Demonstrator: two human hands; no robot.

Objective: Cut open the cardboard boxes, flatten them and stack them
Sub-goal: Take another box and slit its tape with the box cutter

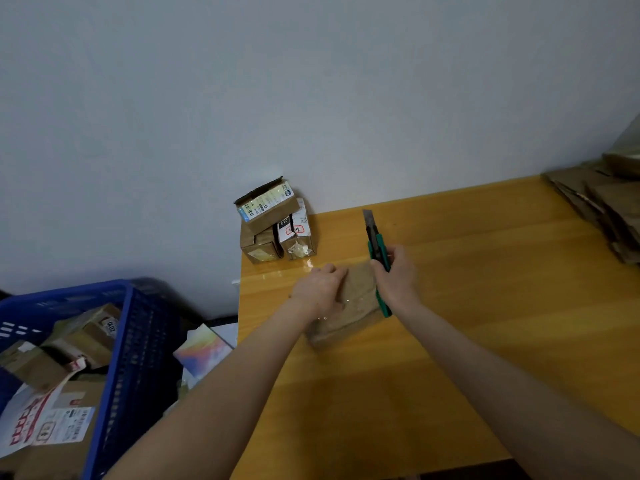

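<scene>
While my left hand (320, 289) curls fingers over the box (356, 306) on the table (485, 271), my right hand (398, 275) grips the knife (376, 245), blade out.

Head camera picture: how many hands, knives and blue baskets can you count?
hands: 2 (left hand, right hand)
knife: 1
blue basket: 1
total: 4

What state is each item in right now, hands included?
Box: unflattened, on the table, held by left hand.
Knife: blade extended, gripped by right hand.
Corner boxes: stacked, unflattened, top flap open.
Cardboard pile: flattened, stacked.
Basket: holds unflattened boxes.
</scene>
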